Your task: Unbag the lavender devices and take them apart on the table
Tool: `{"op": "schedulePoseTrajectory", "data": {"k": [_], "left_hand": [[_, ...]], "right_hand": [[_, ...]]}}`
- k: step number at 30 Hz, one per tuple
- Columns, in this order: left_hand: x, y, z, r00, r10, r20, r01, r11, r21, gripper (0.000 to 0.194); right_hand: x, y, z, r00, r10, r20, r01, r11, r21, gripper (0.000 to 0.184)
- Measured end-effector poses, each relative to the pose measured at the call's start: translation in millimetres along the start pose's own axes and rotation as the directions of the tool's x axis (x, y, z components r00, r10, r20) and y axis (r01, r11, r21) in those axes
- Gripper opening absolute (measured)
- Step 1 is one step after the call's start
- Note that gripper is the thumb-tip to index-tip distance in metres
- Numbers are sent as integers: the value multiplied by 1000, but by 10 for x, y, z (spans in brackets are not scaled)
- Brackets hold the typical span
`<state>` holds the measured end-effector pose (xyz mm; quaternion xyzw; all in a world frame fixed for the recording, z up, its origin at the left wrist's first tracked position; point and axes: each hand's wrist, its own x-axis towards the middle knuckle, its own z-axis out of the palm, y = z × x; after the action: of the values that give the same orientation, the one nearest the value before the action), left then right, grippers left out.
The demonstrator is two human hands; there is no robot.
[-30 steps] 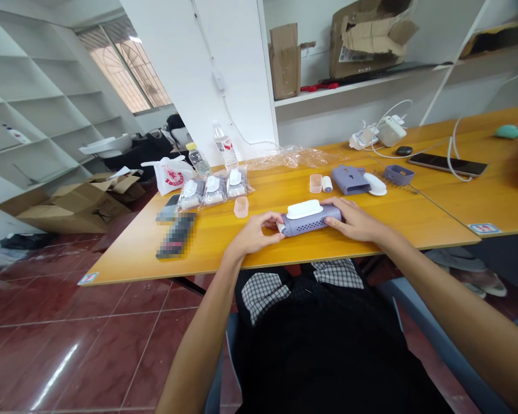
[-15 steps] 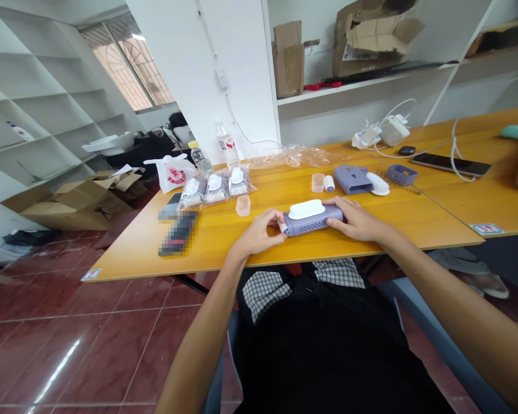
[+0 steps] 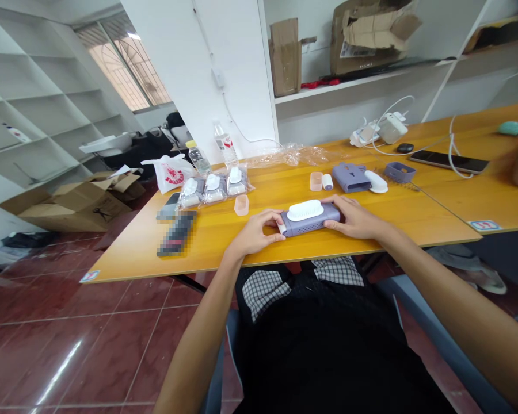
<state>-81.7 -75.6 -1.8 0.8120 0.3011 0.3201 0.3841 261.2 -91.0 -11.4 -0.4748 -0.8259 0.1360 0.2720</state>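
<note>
A purple holder (image 3: 313, 225) with small holes along its side lies on its side near the table's front edge. A white brush (image 3: 305, 210), bristly around its rim, sits on its upper face. My right hand (image 3: 354, 217) is closed around the holder's right end, thumb in front and fingers behind. At the left end, my left hand (image 3: 261, 231) pinches a small white part (image 3: 281, 227) against the holder; the fingers partly hide it. A translucent pink cup (image 3: 242, 205) stands beyond my left hand. Another pink cup (image 3: 316, 181) and a white cylinder (image 3: 327, 182) stand farther back.
Behind my right hand lie a purple case (image 3: 351, 179), a white brush (image 3: 376, 182) and a purple frame (image 3: 399, 172). Several bagged sets (image 3: 214, 190), bottles (image 3: 227, 148) and a pixelated dark item (image 3: 176, 233) are at left. A tablet (image 3: 449, 161) and chargers (image 3: 391, 127) lie right.
The holder stays between both hands in nearly the same place. My left fingertips and the white part sit slightly closer against its left end. The view has shifted a little.
</note>
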Motion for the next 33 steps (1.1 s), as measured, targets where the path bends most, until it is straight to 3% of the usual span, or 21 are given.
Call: {"op": "schedulePoseTrajectory", "data": {"k": [11,15,19,22,25,29,33], "left_hand": [[-6,114,2,999,44,0,-44,990,134,22],[6,58,43,999,19,-45,-16,997,82,27],[23,-46,77,985,-81,-151,73,996,-56,35],[25,-71,78,982,-105,-155,94,993,-74,33],[25,-40,82,986,-81,-143,78,997,-24,36],[39,20,111,974,-53,-219,81,989,123,47],[58,76,114,976,-8,-218,70,959,276,42]], "right_hand": [[-8,15,22,999,33,-2,-33,999,-7,60],[5,-6,15,997,72,1,-72,997,1,62],[24,-40,11,995,99,-18,-99,995,0,61],[29,-49,24,994,103,-32,-104,995,-8,59],[27,-44,37,994,102,-39,-102,995,-8,58],[23,-32,42,994,105,-31,-105,994,-18,59],[23,-25,36,995,96,-29,-97,995,-21,60]]}}
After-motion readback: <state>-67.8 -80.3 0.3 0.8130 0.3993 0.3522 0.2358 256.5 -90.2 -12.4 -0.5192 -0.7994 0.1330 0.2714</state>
